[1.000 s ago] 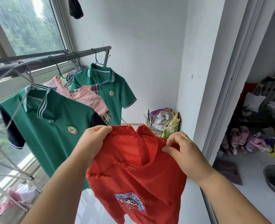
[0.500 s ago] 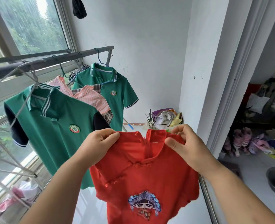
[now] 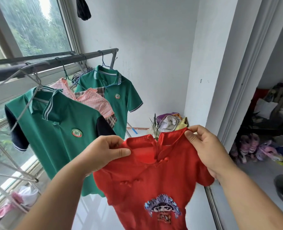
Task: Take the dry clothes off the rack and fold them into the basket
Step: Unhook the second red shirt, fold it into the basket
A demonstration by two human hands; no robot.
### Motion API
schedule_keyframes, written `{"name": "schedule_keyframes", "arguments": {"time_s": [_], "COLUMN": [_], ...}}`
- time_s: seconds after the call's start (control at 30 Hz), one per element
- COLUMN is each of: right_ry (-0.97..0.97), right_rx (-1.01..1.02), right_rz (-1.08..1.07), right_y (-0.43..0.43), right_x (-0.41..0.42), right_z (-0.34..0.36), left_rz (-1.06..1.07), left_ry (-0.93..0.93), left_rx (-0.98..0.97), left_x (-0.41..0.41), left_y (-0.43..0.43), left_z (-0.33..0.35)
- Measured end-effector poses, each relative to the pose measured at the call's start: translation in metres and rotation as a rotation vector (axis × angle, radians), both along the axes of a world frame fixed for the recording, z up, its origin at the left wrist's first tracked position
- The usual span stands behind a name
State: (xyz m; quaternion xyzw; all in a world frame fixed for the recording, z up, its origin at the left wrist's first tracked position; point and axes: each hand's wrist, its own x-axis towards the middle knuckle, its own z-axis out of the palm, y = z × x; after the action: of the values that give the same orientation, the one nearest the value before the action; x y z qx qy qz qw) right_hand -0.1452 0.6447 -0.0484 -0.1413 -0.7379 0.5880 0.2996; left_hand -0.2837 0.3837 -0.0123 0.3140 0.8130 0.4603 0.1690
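Red dress point(image 3: 154, 180): hem cut off below.

Single head cam, fwd-down, close over hands point(image 3: 154, 151).

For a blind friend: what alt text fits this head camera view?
A person's left hand and right hand pinch a red top by its shoulders. Behind, two green polo shirts and a pink checked shirt hang on a rack.
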Motion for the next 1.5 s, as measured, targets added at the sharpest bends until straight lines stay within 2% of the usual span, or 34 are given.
{"name": "schedule_keyframes", "arguments": {"time_s": [0.1, 0.2, 0.27, 0.4, 0.57, 0.67, 0.73, 0.8, 0.87, 0.93, 1.17, 1.27, 1.37, 1.5], "right_ry": [-0.089, -0.117, -0.085, -0.03, -0.026, -0.071, -0.073, -0.048, -0.02, -0.024, -0.051, -0.041, -0.042, -0.086], "right_rx": [0.183, 0.303, 0.283, 0.199, 0.154, 0.161, 0.135, 0.068, 0.008, -0.024, -0.065, -0.098, -0.09, 0.027], "right_rz": [-0.089, -0.14, -0.163, -0.166, -0.116, -0.108, -0.114, -0.115, -0.107, -0.078, -0.002, 0.034, 0.025, -0.043], "right_y": [0.008, 0.014, 0.016, 0.012, 0.009, 0.01, 0.01, 0.011, 0.012, 0.012, 0.012, 0.012, 0.011, 0.012], "right_x": [-0.001, 0.002, 0.003, 0.001, 0.004, 0.004, 0.003, 0.003, 0.005, 0.007, 0.008, 0.008, 0.008, 0.008], "right_z": [-0.002, 0.0, -0.002, -0.011, -0.009, -0.011, -0.011, -0.01, -0.008, -0.007, -0.01, -0.009, -0.007, -0.007], "left_rz": [-0.057, -0.171, -0.234, -0.236, 0.023, 0.063, 0.041, -0.016, -0.108, -0.14, -0.024, -0.017, 0.006, 0.109], "left_ry": [0.042, -0.058, -0.128, -0.086, 0.017, -0.104, -0.256, -0.33, -0.281, -0.152, 0.272, 0.365, 0.343, 0.1], "left_rx": [-0.009, -0.045, -0.083, -0.15, -0.075, 0.069, 0.174, 0.215, 0.149, 0.04, -0.066, -0.17, -0.092, 0.191], "left_x": [0.0, -0.002, -0.004, -0.01, -0.01, -0.007, -0.003, -0.001, 0.001, 0.001, -0.001, 0.0, -0.003, 0.0], "left_y": [0.001, -0.004, -0.008, -0.013, -0.008, -0.005, -0.003, -0.003, -0.004, -0.006, 0.002, 0.004, 0.001, 0.007], "left_z": [0.005, 0.007, 0.006, 0.002, -0.001, -0.002, -0.003, -0.001, 0.001, 0.003, -0.003, -0.005, -0.007, -0.007]}}
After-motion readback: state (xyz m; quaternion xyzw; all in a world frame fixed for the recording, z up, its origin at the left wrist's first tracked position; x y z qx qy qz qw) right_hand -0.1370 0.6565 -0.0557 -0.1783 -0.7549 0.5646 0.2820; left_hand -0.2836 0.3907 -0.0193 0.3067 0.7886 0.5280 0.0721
